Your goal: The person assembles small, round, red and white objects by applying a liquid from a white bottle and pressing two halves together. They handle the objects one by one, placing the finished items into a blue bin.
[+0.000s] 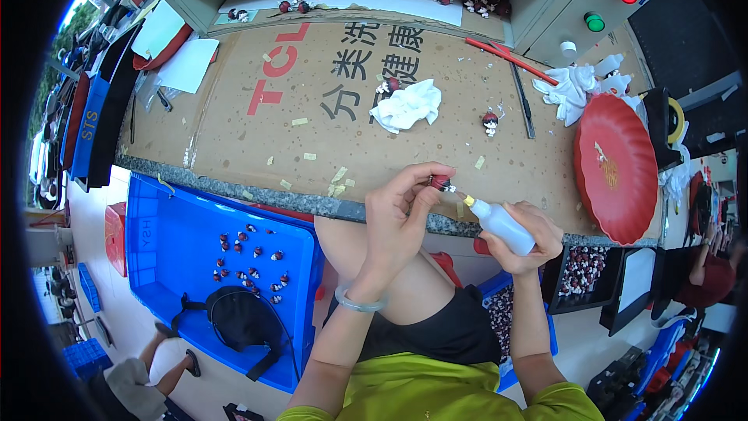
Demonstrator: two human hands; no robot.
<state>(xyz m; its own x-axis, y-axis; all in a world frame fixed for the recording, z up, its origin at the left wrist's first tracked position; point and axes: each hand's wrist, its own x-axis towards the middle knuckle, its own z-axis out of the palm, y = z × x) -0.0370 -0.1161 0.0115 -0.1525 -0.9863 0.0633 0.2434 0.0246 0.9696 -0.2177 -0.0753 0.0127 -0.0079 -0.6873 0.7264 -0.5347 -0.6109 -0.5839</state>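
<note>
Pinched between the fingers of my left hand (pixel 396 209) is a small figurine (pixel 439 182) with a dark red head and a pale body. My right hand (pixel 536 232) is wrapped round a white squeeze bottle (pixel 502 226) with a yellow collar, its thin tip pointing at the figurine. Whether tip and figurine touch, I cannot tell. Both hands are over the front edge of a cardboard-covered bench (pixel 241 140). Farther back on the cardboard stands another figurine (pixel 489 123). A crumpled white tissue (pixel 413 105) lies left of it, with one more figurine (pixel 392 85) just behind.
A grey metal housing (pixel 538 12) full of figurines spans the back. At right are a red fluted dish (pixel 635 140), a red stick (pixel 506 58), a dark thin tool (pixel 523 101) and tissues (pixel 571 90). Below left, a blue bin (pixel 156 273) contains figurines and a black bag (pixel 241 320).
</note>
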